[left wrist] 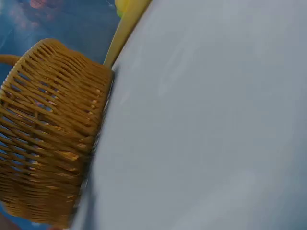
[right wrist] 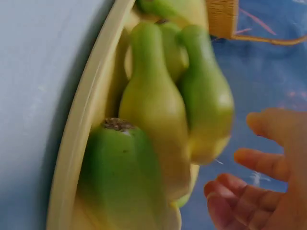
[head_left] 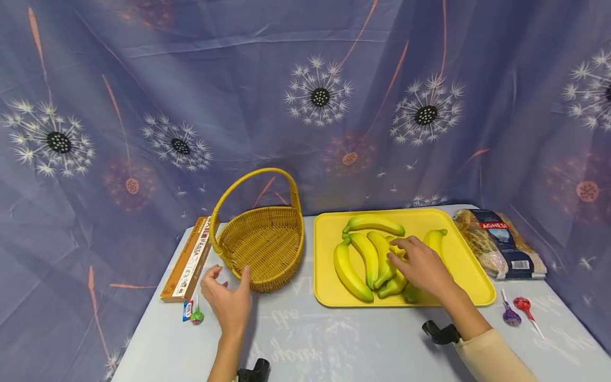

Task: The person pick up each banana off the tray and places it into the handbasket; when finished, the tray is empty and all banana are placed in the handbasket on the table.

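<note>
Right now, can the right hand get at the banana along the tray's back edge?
Probably yes: the right hand looks empty over the tray, and the back banana has nothing lying on it. Other bananas sit in front, but the hand could likely pass above them.

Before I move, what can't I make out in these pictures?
- Head: how many bananas there are; the right hand covers some.
- Head: any print on the purple lollipop, too small.
- Left wrist: most of the left hand, cut off at the bottom-left corner.
- Left wrist: the rest of the basket, past the left edge.
- Right wrist: the nearest banana's lower end, past the bottom edge.
</note>
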`<state>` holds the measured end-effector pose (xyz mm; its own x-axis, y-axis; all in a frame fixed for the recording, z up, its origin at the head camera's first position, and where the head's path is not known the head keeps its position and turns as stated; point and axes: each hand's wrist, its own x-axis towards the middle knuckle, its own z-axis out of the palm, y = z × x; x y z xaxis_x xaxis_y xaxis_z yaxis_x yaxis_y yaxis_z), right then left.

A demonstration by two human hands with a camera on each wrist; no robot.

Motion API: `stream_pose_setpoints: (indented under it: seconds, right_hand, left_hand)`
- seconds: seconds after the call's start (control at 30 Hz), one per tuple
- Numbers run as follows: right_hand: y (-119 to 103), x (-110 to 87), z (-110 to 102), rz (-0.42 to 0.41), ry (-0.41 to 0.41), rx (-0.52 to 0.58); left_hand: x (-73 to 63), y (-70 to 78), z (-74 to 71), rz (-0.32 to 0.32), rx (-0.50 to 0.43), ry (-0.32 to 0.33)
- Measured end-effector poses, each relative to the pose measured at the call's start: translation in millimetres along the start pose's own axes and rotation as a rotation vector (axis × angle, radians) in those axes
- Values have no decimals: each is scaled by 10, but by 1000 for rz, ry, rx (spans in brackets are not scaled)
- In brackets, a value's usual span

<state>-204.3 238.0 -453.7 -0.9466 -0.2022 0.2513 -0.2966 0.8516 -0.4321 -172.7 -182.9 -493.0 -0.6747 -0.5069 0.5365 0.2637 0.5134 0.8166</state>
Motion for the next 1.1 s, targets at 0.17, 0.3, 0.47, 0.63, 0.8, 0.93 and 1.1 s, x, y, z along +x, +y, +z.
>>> stream_pose_setpoints:
  seconds: [0.17,0.3,0.47,0.63,0.8,0.93,1.1]
  right_hand:
    - [15,179,122,12,-69,-114]
    - [-25,240,227,54,-77,-167]
    - [-131,294,311,147,-82,-191]
    - [-158,327,335,245,-67,-209]
    - [-159,375,341,252,-53,-193]
    - [-167,409,327,227,-5,-176]
    - [-214,427,217,170,57,-119]
  left_hand:
    - [123,-267,-48,-364,-104,-233]
    - [233,-346,-148,-465,-207,-289]
    - [323,-340,-258,-405,-174,-426]
    - [330,-354,-307,-393,-109,-494]
    - [309,-415,-314,-385,-125,-466]
    - [274,-459,-299,-360,-184,-472]
    - [242,-476,-288,-333,-239,-470]
